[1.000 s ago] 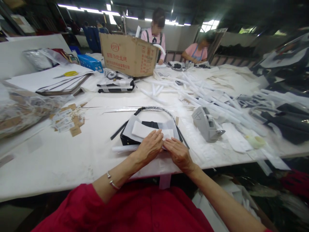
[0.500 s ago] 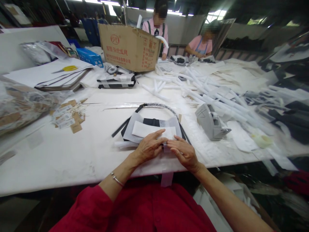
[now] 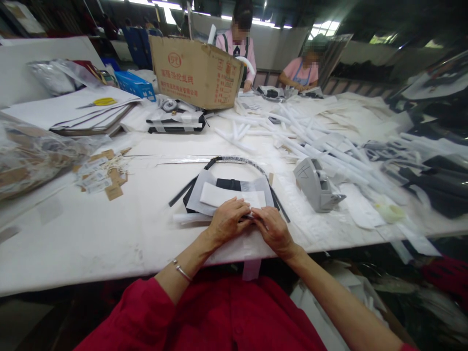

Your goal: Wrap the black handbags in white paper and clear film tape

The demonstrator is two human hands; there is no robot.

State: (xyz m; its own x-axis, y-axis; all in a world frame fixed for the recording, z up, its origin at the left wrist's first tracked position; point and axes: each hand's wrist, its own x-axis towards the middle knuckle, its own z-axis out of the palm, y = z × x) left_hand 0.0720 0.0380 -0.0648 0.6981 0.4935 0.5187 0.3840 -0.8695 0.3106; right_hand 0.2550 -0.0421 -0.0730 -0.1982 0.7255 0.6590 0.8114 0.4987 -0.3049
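Observation:
In front of me on the table lies a black bag point(image 3: 187, 201) with white foam sheet point(image 3: 234, 196) over it. Its strap point(image 3: 239, 159) arches away from me and looks partly wrapped in clear film. My left hand point(image 3: 230, 217) closes over the near edge of the foam, fingers curled and thumb beneath. Right beside it, my right hand point(image 3: 273, 229) pinches the same edge, its fingertips almost meeting those of the left. What lies under the fingertips is hidden. A strip of translucent tape point(image 3: 251, 269) hangs over the table's front edge below my hands.
A grey tape dispenser point(image 3: 313, 185) stands to the right, near white foam tubes point(image 3: 329, 151). Paper tags point(image 3: 106, 180) and a plastic bag point(image 3: 32, 156) lie left. Behind are yellow-handled scissors point(image 3: 104, 101), a cardboard box point(image 3: 193, 73) and two people at work.
My fingers were stretched out over the foam and have curled in around its near edge. My right hand has drawn in slightly to the left. The bag stays in place.

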